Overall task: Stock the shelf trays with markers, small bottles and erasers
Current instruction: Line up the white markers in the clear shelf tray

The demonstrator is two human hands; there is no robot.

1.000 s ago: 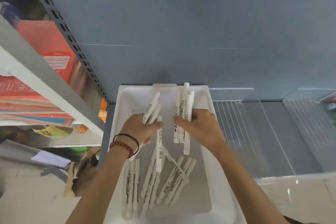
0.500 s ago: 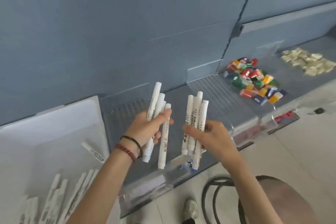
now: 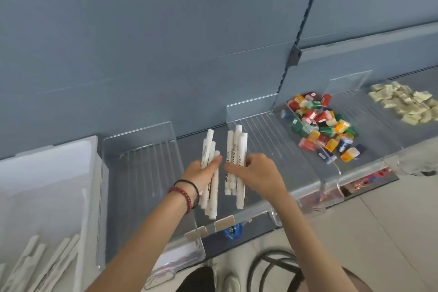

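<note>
Markers [image 3: 237, 149] bundled in each hand [image 3: 254, 169], above clear tray [image 3: 279, 135].

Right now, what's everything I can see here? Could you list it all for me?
Markers in the hands: two bunches, white, over the shelf's middle section.
Markers in the bin: several, white, bottom left.
Bin: one, white, far left.
Clear trays: a row along the shelf.
Small bottles: a pile, many colours, right of middle.
Erasers: a pile, cream, far right.
Cable: dark, on the floor.
Left hand: grip closed on markers, two bracelets on the wrist.
Right hand: grip closed on markers.
</note>
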